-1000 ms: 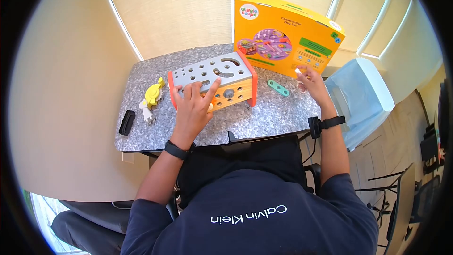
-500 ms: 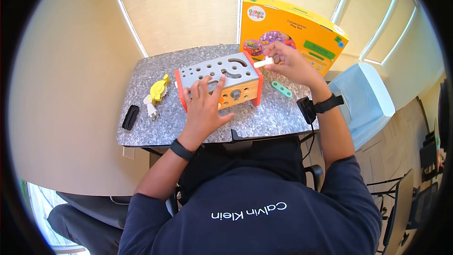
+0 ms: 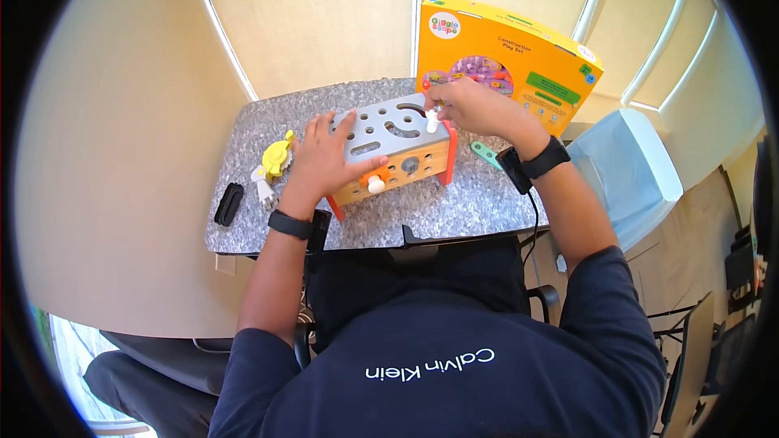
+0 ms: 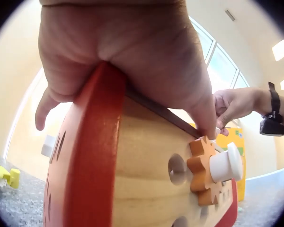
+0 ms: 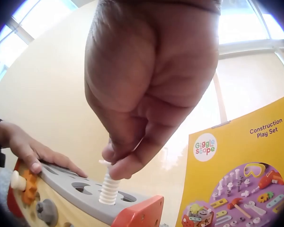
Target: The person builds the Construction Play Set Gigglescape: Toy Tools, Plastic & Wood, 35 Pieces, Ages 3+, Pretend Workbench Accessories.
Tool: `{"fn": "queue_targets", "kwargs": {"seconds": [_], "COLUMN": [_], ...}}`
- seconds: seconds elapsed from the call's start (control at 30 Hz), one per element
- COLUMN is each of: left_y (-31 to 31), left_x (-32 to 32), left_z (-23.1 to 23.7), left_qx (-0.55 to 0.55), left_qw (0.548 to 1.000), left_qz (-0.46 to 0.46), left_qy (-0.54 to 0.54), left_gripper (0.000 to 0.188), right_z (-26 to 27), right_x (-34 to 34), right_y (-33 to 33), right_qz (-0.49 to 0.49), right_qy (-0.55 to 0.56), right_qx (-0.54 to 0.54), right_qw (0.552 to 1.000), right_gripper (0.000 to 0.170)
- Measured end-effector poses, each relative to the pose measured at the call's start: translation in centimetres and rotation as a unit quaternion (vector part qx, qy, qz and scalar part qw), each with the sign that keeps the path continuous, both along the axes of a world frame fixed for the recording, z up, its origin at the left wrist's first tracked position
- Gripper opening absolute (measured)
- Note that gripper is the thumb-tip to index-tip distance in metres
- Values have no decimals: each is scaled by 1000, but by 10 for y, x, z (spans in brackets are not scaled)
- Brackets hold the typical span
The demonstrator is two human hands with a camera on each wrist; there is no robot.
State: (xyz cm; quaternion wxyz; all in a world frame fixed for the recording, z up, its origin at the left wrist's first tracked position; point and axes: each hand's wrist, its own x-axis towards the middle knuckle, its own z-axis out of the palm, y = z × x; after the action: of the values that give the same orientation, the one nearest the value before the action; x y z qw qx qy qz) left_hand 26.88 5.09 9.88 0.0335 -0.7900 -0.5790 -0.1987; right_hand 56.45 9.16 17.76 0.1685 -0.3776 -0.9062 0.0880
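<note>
A toy workbench (image 3: 432, 154) with a grey top, wooden sides and red ends stands on the table. My right hand (image 3: 479, 107) pinches the head of a white threaded toy screw (image 5: 109, 190), which stands upright with its lower end at a hole near the top's right end. My left hand (image 3: 318, 161) rests over the workbench's left end, fingers extended across the grey top. On the front face, an orange gear (image 4: 199, 172) sits behind a white bolt (image 4: 229, 162). Farther right on that face is a grey bolt (image 3: 411, 165).
A yellow Construction Play Set box (image 3: 503, 40) stands behind the workbench. A teal strip with holes (image 3: 485, 154) lies to the right, partly covered by the right wrist. Left lie a yellow toy piece (image 3: 277, 158), a pale piece (image 3: 265, 191) and a black object (image 3: 229, 204). A blue-lined bin (image 3: 625, 166) stands right.
My right hand has carried the white screw leftward from near the box to the workbench top. My left hand has shifted left to the bench's end, uncovering the orange gear and white bolt.
</note>
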Motion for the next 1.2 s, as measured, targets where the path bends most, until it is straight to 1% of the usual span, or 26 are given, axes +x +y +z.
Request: {"fn": "queue_targets", "kwargs": {"seconds": [0.1,0.17,0.2,0.27,0.3,0.37,0.4,0.47,0.6,0.67,0.7,0.77,0.8,0.87,0.9,0.97,1.0,1.07,1.2], "left_y": [6,10,11,13,13,12,12,12,13,11,11,11,10,12,15,9,10,12,7], "left_x": [-9,-15,-19,-24,-25,-25,-26,-26,-27,-26,-26,-26,-26,-25,-25,-26,-25,-25,-18], "left_z": [-4,-1,1,3,4,4,3,3,0,-1,0,2,2,0,0,-3,-1,0,-2], "left_qx": [4,-1,-19,-36,-43,-48,-44,-39,-37,-38,-44,-47,-48,-51,-44,-45,-49,-52,-51], "left_qw": [1000,999,998,996,995,994,994,995,994,994,993,993,993,993,993,992,993,993,993], "left_qz": [-29,-40,-57,-73,-78,-83,-83,-83,-85,-87,-87,-84,-80,-75,-78,-78,-74,-69,-66], "left_qy": [-2,6,-10,-26,-38,-50,-50,-50,-61,-63,-65,-71,-72,-77,-83,-87,-83,-78,-89], "left_gripper": [97,99,99,98,98,98,98,97,96,95,95,95,95,95,95,96,96,99,100], "right_z": [2,5,4,-3,-5,-7,-7,-6,-24,-32,-32,-30,-28,-12,-9,-4,-2,4,-12], "right_x": [-7,-11,-12,-14,-14,-15,-15,-18,-20,-19,-17,-16,-13,-10,-4,4,4,1,4], "right_y": [-1,-3,-4,-4,-1,4,7,9,14,13,14,12,11,2,4,6,6,-6,10], "right_qz": [-18,-63,-63,-83,-83,-100,-100,-119,-123,-70,-68,-77,-75,-74,-73,52,53,7,15], "right_qy": [-3,-69,-69,-64,-64,-120,-121,-170,-131,-31,-34,18,16,90,88,94,97,52,63], "right_qx": [8,51,52,85,85,95,96,93,118,156,158,183,184,134,132,83,85,-2,-3], "right_qw": [1000,994,994,991,991,983,983,974,977,985,985,980,980,984,985,991,990,999,998], "right_gripper": [15,24,24,38,38,48,48,48,53,53,53,50,50,35,35,19,19,16,17]}}
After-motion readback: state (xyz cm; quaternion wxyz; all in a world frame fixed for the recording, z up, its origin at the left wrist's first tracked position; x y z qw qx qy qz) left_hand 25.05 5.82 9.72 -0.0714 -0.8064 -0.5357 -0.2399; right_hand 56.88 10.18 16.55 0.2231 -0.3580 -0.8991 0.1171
